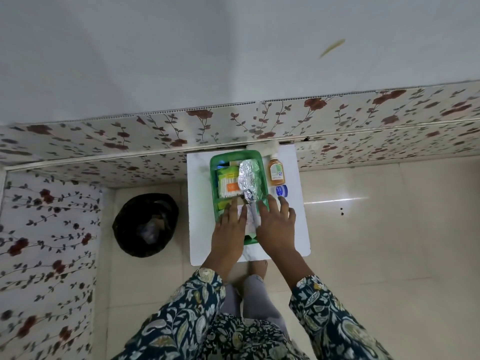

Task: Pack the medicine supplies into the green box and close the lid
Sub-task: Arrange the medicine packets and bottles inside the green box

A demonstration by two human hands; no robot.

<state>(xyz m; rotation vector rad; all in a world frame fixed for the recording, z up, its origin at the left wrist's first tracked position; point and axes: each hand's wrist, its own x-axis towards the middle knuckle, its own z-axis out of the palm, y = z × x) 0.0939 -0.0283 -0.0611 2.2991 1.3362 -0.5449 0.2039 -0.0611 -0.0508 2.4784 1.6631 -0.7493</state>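
Two hands in green box (213,162) on white table (298,203), left hand (230,226) flat, fingers spread, right hand (275,224) likewise, foil strip (248,179) and swabs (227,187) inside, amber bottle (276,172) and blue jar (281,190) just beside box.

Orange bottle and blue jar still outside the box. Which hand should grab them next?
Right, probably. The bottle and jar stand on the table right of the box, and the right hand has fingertips just short of the jar. The left hand lies over the box's near-left part.
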